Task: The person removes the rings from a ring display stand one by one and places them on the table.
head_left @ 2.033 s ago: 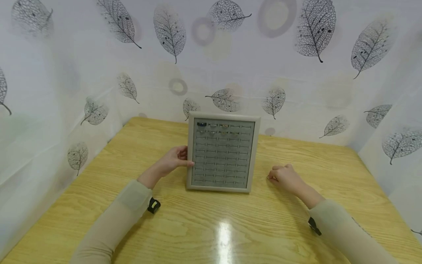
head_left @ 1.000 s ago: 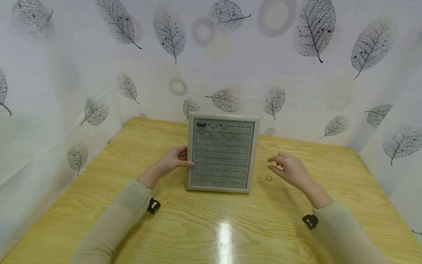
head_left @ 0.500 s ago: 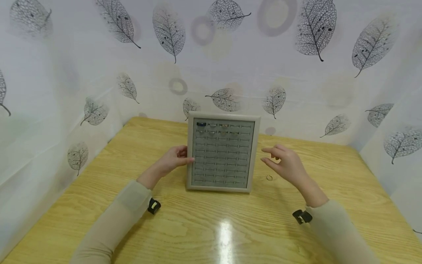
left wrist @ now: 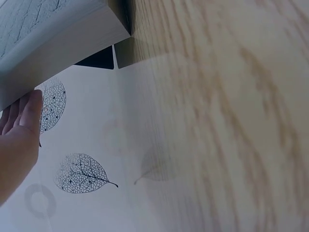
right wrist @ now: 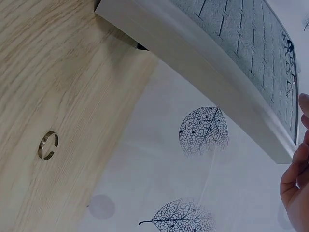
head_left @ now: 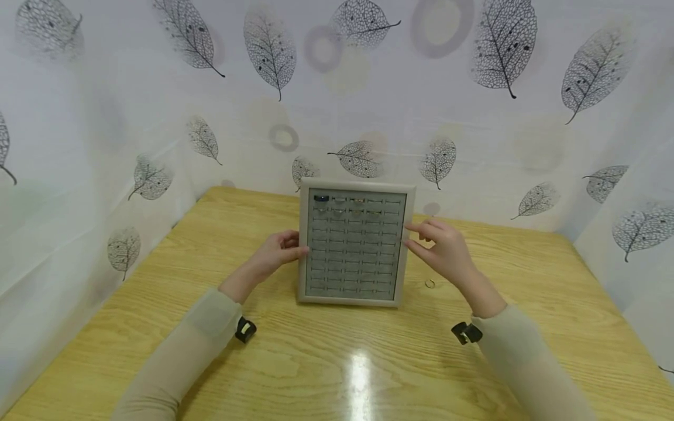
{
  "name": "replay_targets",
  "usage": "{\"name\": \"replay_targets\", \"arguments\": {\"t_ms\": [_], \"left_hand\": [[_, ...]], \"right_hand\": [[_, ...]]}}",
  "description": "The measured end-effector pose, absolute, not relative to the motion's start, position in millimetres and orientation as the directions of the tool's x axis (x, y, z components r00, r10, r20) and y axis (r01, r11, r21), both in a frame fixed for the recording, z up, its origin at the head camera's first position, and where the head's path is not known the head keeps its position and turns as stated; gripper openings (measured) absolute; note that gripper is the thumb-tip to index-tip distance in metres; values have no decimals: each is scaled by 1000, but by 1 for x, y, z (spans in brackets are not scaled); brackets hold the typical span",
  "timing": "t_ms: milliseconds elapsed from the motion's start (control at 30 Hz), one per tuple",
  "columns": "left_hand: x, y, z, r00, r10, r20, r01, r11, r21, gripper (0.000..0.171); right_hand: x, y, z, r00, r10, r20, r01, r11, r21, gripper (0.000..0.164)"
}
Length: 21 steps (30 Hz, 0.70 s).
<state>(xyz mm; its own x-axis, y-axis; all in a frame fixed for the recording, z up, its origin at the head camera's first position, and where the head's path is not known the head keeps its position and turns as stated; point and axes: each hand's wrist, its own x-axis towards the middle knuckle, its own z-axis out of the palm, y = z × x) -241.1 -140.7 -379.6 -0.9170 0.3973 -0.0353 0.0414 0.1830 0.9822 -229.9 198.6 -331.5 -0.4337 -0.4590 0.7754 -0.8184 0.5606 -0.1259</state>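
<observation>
A ring display frame [head_left: 347,251], grey padded with slotted rows and a pale border, stands leaning back on the table. Several rings [head_left: 339,204] sit in its top two rows, one of them dark and wide. My left hand [head_left: 276,251] grips the frame's left side, thumb on the front edge and fingers behind; in the left wrist view, the fingers [left wrist: 30,111] lie against its back. At the right border is my right hand [head_left: 442,245], thumb and forefinger apart, with nothing visible between them. A gold open-ended ring [right wrist: 48,145] lies on the table below it.
The wood-grain table [head_left: 326,362] extends around the frame. A pale leaf-printed cloth [head_left: 368,117] hangs behind it and along both sides. A dark support piece [left wrist: 99,59] shows behind the frame in the left wrist view.
My right hand has let go of the gold ring on the table, then lifted and moved left to the frame's right border. My left hand keeps its grip; its thumb has slid slightly up.
</observation>
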Motion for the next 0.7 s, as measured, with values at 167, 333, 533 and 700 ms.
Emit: {"name": "replay_targets", "arguments": {"t_ms": [167,333,533,700], "left_hand": [[-241,-142,-380,-916,401,-24,48,169,984,49],[-238,-140,-376,-911,411,-27,44,161,986,46],[-241,-141,-381,-908,419,-20,54,163,985,49],[-242,-142,-382,-906,423,-17,56,161,985,49]], "right_hand": [[-236,190,-328,-401,-456,794,-831,546,-106,29],[-240,182,-326,-410,-449,794,-830,545,-121,27],[-244,170,-323,-443,-424,790,-804,578,-140,24],[-246,161,-321,-447,-423,788,-782,612,-115,23]]}}
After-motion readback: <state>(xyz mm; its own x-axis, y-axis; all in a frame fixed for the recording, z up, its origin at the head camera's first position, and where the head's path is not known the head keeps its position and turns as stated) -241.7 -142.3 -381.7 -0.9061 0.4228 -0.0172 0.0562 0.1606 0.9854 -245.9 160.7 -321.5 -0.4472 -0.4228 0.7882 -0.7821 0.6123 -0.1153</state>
